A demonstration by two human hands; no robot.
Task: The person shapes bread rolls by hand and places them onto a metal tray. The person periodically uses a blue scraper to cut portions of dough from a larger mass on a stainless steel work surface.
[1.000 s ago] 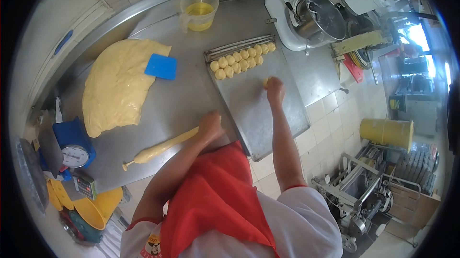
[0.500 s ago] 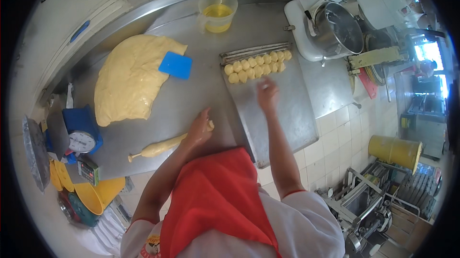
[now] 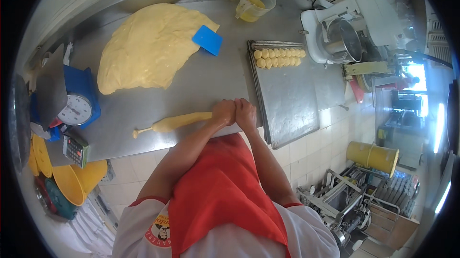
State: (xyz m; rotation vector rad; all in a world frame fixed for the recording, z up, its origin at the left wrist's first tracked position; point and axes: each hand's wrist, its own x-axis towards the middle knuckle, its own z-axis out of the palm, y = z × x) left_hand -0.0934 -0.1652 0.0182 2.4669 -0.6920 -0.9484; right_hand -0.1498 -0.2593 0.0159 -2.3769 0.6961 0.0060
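My left hand [image 3: 224, 112] is closed around the right end of a long dough rope [image 3: 175, 122], which lies along the counter [image 3: 143, 109] and narrows to a knob at its left. My right hand [image 3: 245, 113] is closed right beside it, touching it; whatever its fingers hold is hidden. A large slab of yellow dough [image 3: 136, 52] lies at back left with a blue scraper [image 3: 207, 40] on its right edge. To the right, a stacked metal baking tray [image 3: 287, 109] bears rows of several small dough balls [image 3: 280, 57] along its back end.
A jug of yellow liquid [image 3: 254, 9] stands at the back, a white stand mixer [image 3: 364, 9] at back right. A scale [image 3: 74, 109] and calculator [image 3: 75, 151] sit at left. Yellow bins [image 3: 91, 179] are at lower left; a yellow drum [image 3: 372, 159] and metal machinery [image 3: 330, 210] at lower right.
My right hand has moved from over the tray, near the dough balls, down and left to meet my left hand. My left hand has shifted right along the rope's end. The view has shifted.
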